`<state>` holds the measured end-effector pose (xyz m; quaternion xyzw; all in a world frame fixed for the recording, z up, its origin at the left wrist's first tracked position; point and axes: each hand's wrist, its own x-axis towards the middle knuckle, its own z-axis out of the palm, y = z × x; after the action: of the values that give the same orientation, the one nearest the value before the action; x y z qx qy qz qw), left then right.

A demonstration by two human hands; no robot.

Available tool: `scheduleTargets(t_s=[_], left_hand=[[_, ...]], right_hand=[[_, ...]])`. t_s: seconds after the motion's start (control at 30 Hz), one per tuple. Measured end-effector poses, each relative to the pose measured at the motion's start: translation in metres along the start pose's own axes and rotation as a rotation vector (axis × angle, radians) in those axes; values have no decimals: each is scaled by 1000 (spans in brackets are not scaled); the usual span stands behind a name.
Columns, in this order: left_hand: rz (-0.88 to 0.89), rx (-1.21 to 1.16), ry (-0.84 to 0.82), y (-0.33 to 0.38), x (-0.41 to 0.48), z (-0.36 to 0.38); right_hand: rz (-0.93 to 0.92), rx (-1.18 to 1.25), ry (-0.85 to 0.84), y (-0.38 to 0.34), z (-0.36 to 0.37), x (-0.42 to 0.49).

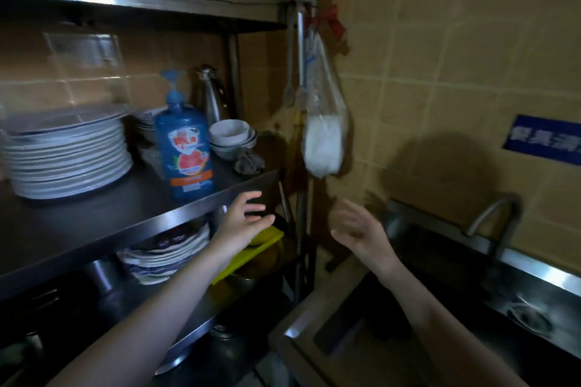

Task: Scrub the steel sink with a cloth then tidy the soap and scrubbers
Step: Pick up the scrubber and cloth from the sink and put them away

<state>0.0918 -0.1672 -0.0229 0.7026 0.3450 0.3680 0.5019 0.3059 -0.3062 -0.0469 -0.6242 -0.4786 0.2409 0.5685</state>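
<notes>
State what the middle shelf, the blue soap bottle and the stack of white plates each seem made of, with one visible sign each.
Shelf: apparently stainless steel, brushed; its front edge shows a bright streaked glare. Soap bottle: likely plastic, translucent blue with a printed label. Plates: glazed ceramic or melamine; white, smooth, thin-rimmed; the look leaves it open.

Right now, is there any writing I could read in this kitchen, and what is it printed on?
On the blue wall sign: white Chinese characters, seemingly "餐具清", blurred and cut off by the picture's edge.
On the blue soap bottle: a label with a red-and-white logo and a fruit picture; its words are too blurred to read.
On the clear sheet on the tiles: any print is too blurred to read.
</notes>
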Motion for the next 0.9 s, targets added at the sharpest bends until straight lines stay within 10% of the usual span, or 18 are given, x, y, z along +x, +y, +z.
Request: scheduleTargets(t_s=[0.9], left_hand=[[-134, 330, -667, -192, 89, 373]], right_hand=[[662, -52, 568, 272, -209, -113]])
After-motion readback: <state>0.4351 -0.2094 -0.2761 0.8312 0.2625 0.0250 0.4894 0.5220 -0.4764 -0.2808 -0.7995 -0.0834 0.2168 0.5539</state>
